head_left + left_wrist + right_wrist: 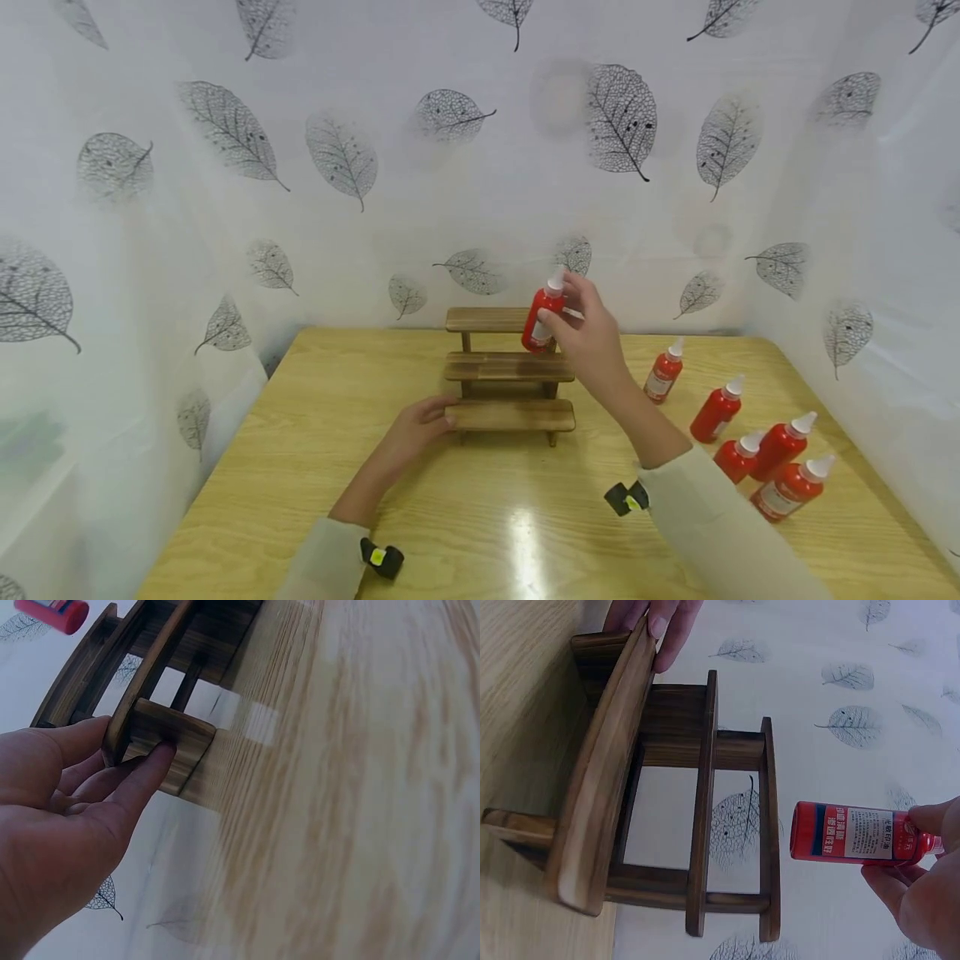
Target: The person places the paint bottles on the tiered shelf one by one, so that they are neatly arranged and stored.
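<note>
A three-tier wooden stand (510, 414) stands on the table. My left hand (414, 433) pinches the left end of its lowest step, with the thumb on one side of the board and fingers on the other (82, 795). My right hand (592, 333) holds a red squeeze bottle (542, 321) with a white pointed cap, thumb and fingers around its upper part. The bottle is tilted slightly and overlaps the top tiers in the head view. In the right wrist view its printed label (866, 832) shows, and the bottle's base is apart from the top tier.
Several more red bottles with white pointed caps stand at the right of the table (420, 500); the farthest bottle (663, 375) is closest to the stand. A white leaf-patterned curtain (480, 200) encloses the table at the back and sides.
</note>
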`<state>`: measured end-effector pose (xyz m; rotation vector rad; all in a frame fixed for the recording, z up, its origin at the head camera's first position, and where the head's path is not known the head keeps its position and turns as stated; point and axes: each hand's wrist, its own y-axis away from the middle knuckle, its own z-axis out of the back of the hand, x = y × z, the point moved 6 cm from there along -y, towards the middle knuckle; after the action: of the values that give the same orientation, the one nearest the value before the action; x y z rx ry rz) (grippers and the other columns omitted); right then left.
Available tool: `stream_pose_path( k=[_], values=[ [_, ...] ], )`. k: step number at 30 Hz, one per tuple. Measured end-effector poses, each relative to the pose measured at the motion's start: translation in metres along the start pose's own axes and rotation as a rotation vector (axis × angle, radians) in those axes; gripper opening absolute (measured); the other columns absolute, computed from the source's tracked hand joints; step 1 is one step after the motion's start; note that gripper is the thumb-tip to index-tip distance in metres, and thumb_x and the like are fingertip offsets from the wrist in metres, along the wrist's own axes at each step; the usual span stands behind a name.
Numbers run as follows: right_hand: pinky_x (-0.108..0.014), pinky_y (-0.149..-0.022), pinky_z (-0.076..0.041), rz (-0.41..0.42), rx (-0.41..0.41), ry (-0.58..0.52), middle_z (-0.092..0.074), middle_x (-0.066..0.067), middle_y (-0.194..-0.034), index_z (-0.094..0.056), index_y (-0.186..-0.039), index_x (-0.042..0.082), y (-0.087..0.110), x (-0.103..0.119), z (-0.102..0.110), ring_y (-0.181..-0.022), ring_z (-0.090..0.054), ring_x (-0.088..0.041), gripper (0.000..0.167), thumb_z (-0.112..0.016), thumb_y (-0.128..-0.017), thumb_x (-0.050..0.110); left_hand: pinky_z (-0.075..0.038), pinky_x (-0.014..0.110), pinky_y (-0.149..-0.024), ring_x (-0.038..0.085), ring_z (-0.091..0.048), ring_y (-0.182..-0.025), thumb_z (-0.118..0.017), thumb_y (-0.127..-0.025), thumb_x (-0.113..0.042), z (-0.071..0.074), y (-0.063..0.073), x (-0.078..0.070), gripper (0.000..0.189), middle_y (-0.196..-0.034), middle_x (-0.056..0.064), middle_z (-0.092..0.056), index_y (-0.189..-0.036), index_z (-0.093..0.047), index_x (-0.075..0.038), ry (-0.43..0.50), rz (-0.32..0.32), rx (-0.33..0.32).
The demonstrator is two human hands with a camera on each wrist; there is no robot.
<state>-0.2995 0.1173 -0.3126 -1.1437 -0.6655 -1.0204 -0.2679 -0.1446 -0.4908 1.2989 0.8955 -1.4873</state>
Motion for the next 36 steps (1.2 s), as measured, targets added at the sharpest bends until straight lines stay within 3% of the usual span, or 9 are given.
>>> stream_pose_path(
  k=[13,22,30,36],
  values=[
    [-0.041,-0.106,-0.053,0.020,0.083,0.013,-0.055,-0.015,-0.143,-0.038,-0.152,0.009,-0.048,0.003,-0.050,-0.128,-0.057,-0.029,0.061,-0.067,-0.098,0.017,-0.044,0.050,-0.114,0.044,-0.037,-0.144,-0.061,-0.102,-0.021,0.000,-0.001,0.004,0.050,-0.157,0.024,-0.038,-0.146,-0.049,-0.001,0.017,-0.021,0.032],
    [-0.041,-0.106,-0.053,0.003,0.101,0.070,-0.057,-0.014,-0.143,-0.038,-0.153,0.012,-0.068,0.002,-0.065,-0.128,-0.058,-0.028,0.063,-0.067,-0.098,0.019,-0.042,0.052,-0.115,0.042,-0.039,-0.144,-0.062,-0.101,-0.021,0.000,-0.002,0.004,0.048,-0.156,0.021,-0.041,-0.145,-0.051,-0.004,0.022,-0.009,0.010],
    [-0.043,-0.110,-0.049,-0.021,0.142,0.066,-0.056,-0.016,-0.143,-0.037,-0.154,0.013,-0.069,0.001,-0.069,-0.133,-0.055,-0.031,0.064,-0.068,-0.098,0.017,-0.041,0.052,-0.115,0.043,-0.036,-0.145,-0.062,-0.102,-0.021,-0.001,-0.001,0.002,0.049,-0.158,0.022,-0.037,-0.146,-0.049,-0.003,0.033,-0.005,0.017],
    [-0.043,-0.118,-0.041,-0.052,0.110,0.075,-0.047,-0.011,-0.153,-0.035,-0.156,0.020,-0.048,0.007,-0.050,-0.141,-0.045,-0.026,0.069,-0.069,-0.097,0.029,-0.042,0.052,-0.115,0.043,-0.037,-0.145,-0.061,-0.102,-0.020,-0.003,-0.001,0.001,0.049,-0.159,0.023,-0.036,-0.146,-0.049,-0.003,0.045,-0.009,0.021]
  ],
)
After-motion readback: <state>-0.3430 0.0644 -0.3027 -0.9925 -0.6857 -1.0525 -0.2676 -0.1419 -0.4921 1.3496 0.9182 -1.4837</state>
